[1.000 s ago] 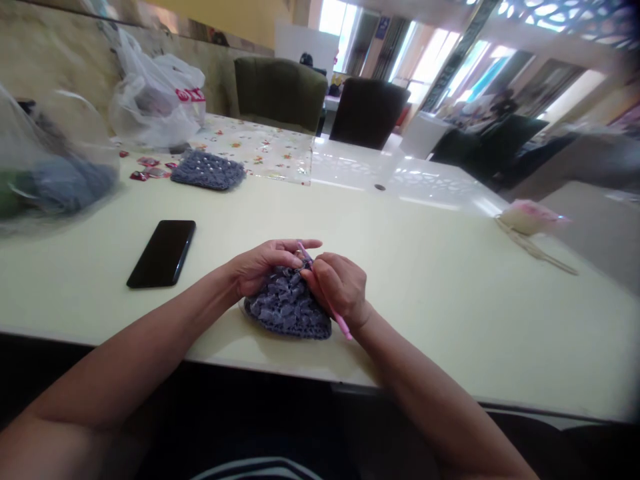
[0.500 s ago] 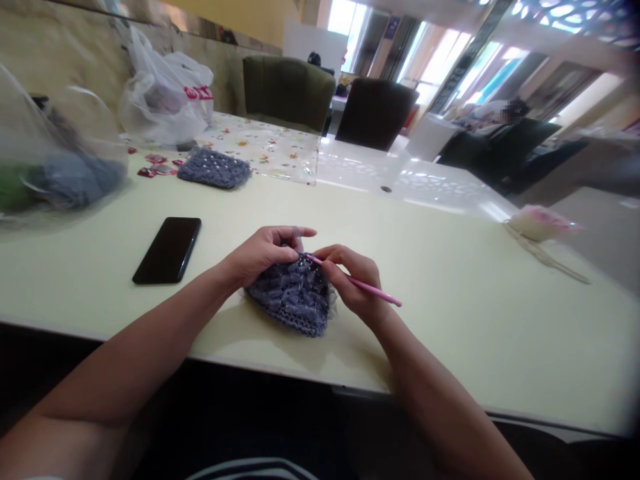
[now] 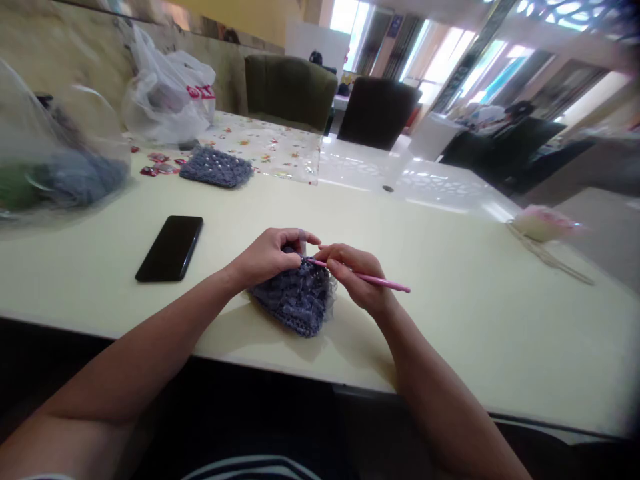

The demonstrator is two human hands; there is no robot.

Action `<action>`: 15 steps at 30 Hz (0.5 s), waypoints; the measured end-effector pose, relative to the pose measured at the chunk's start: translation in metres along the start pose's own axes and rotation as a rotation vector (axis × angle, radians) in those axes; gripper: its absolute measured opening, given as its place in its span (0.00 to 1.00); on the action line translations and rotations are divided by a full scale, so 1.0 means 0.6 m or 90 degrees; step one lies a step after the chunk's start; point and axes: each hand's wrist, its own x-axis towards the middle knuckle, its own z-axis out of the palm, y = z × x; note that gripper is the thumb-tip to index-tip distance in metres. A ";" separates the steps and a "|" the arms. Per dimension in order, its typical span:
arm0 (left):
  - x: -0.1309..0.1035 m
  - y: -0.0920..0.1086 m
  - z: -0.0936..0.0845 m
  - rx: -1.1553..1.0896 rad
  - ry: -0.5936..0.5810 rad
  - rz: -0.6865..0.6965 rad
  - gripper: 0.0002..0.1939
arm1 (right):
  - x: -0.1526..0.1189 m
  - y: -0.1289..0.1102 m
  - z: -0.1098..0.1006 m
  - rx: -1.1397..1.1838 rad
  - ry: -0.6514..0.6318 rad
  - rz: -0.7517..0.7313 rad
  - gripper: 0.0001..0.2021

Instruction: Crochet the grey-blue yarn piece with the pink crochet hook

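Note:
My left hand (image 3: 273,255) pinches the top edge of a dark blue-grey crochet piece (image 3: 295,300), its index finger stretched out and wrapped by a strand of pale, ribbon-like yarn (image 3: 303,241). The piece hangs down to the table, with ruffled, sheer texture on its face. In my right hand (image 3: 357,273) is a pink crochet hook (image 3: 383,281), held like a pen. Its tip meets the top edge of the piece beside my left thumb. The fingertips of both hands almost touch. The exact stitch at the tip is too small to make out.
On the pale table (image 3: 450,320) a black phone (image 3: 170,249) lies left of my arm. Farther back are a second crocheted piece (image 3: 217,166), small red packets (image 3: 159,168), a white plastic bag (image 3: 167,93) and a clear bag of yarn (image 3: 75,177). A pink flower-like object (image 3: 545,220) lies right.
My right hand has shifted slightly right, and the crochet hook lies flatter, its back end lower in tilt and farther right. My left hand keeps its pinch on the crochet piece.

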 end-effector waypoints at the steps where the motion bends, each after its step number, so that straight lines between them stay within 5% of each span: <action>1: 0.000 0.000 -0.001 0.008 0.000 0.000 0.24 | 0.000 0.000 -0.003 0.008 -0.006 0.011 0.09; 6: 0.003 -0.003 -0.003 -0.071 0.006 -0.007 0.21 | 0.003 -0.001 -0.008 0.079 -0.007 0.055 0.09; 12: 0.001 -0.018 0.011 -0.311 -0.038 -0.079 0.25 | 0.006 0.003 0.014 0.061 0.098 0.089 0.10; 15: 0.002 -0.017 0.004 -0.242 -0.071 -0.093 0.27 | 0.005 0.001 0.022 0.034 0.152 0.083 0.10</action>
